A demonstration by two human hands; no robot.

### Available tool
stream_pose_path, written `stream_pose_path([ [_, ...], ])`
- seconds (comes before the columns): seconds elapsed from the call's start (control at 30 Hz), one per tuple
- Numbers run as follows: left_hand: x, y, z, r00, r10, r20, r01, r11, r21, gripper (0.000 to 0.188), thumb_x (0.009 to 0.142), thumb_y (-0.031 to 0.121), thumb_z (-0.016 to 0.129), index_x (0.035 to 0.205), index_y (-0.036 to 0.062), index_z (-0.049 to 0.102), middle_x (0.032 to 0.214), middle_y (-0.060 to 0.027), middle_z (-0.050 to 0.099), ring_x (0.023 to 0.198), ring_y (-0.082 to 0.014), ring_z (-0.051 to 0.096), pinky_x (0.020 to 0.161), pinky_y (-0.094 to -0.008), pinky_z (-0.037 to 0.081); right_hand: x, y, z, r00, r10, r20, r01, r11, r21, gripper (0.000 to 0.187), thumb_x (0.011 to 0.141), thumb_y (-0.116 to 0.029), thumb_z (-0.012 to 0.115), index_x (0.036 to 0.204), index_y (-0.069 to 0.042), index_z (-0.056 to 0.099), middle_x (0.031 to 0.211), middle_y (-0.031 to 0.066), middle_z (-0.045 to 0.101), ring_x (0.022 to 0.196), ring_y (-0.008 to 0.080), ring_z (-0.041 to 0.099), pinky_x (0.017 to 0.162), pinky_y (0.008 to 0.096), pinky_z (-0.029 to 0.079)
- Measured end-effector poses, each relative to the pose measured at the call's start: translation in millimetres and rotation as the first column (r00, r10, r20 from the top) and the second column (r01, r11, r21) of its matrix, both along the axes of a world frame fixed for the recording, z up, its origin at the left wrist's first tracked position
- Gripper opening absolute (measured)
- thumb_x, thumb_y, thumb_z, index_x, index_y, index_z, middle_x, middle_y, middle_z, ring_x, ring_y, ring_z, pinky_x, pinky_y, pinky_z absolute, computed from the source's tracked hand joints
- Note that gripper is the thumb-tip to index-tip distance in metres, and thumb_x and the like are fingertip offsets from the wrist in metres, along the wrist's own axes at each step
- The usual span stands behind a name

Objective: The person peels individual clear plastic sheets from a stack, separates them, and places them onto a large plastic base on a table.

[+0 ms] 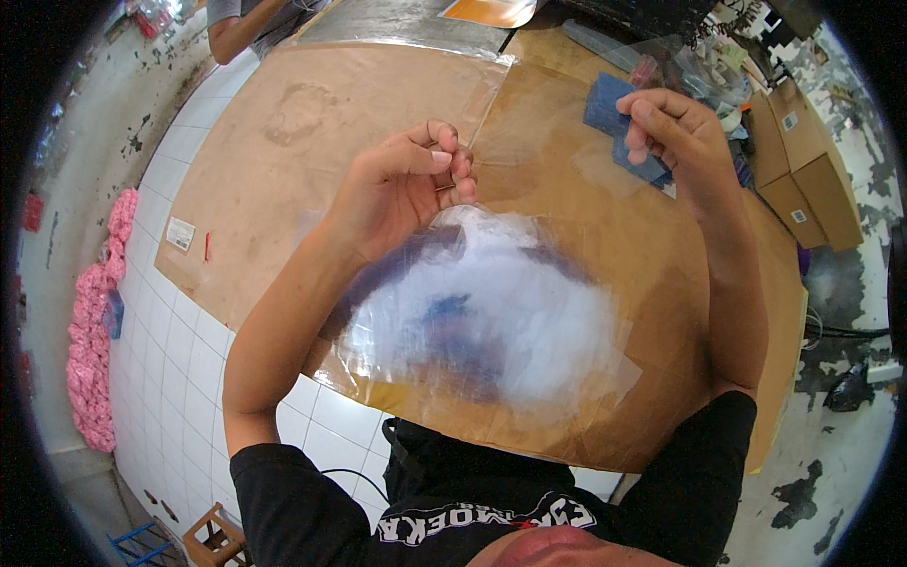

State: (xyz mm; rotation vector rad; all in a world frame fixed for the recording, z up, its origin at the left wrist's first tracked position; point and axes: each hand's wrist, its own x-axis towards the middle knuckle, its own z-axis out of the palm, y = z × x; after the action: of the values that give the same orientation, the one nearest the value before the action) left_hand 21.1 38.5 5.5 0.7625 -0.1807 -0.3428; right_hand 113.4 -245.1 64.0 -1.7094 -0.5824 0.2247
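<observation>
My left hand (pixel 408 180) is raised over the middle of the table, its fingers curled and the thumb close against them. Anything thin or clear in that grip cannot be made out. Just below it lies a whitish, cloudy pile of thin translucent plastic sheets (pixel 529 312), with dark blue showing through. At the right, my right hand (pixel 675 128) is up with thumb and forefinger pinched together. Behind its fingers are blue flat pieces (pixel 605 102); whether the hand touches them is unclear, and what it pinches is hidden.
Brown sheeting covers the table (pixel 312 142). A label (pixel 179 233) and a small red stick (pixel 207 248) lie at its left. Cardboard boxes (pixel 803 170) and clear plastic wrapping (pixel 709 80) stand at the right. Another person's arm (pixel 241 33) shows at the far left.
</observation>
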Motion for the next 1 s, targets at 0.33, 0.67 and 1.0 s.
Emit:
stream_pose_path([
  [0.33,-1.7,-2.3,2.8,0.999,0.004,0.053,-0.003,1.0,-0.021,0.009,0.081,-0.002,0.054,0.086,0.0054,0.053,0.083,-0.007,0.056,0.076,-0.0164,0.057,0.074,-0.029,0.048,-8.2,6.4,-1.5,0.999,0.028,0.018,-0.028,1.0,-0.001,0.021,0.091,-0.021,0.057,0.095,-0.001,0.063,0.067,0.0006,0.057,0.06,0.0069,0.052,0.056,0.0181,0.04],
  [0.67,-3.9,-4.3,1.6,0.991,0.082,0.104,-0.09,0.993,0.071,0.009,0.083,0.001,0.06,0.088,0.0079,0.056,0.087,-0.0075,0.065,0.081,-0.0173,0.062,0.077,-0.0287,0.05,-7.6,4.3,1.3,1.0,0.011,0.024,-0.01,1.0,-0.01,0.023,0.091,-0.022,0.056,0.097,0.0,0.062,0.069,0.0007,0.058,0.061,0.0066,0.053,0.056,0.0182,0.041],
  [1.0,-0.1,-2.3,-1.5,0.971,0.229,0.075,-0.235,0.968,0.085,0.012,0.083,0.001,0.064,0.084,0.011,0.058,0.092,-0.0075,0.067,0.087,-0.0181,0.064,0.083,-0.0297,0.051,-8.2,8.7,-3.1,0.994,-0.089,-0.061,0.098,0.982,0.164,0.025,0.091,-0.02,0.057,0.103,0.001,0.061,0.078,0.0032,0.063,0.065,0.0081,0.055,0.061,0.0188,0.046],
])
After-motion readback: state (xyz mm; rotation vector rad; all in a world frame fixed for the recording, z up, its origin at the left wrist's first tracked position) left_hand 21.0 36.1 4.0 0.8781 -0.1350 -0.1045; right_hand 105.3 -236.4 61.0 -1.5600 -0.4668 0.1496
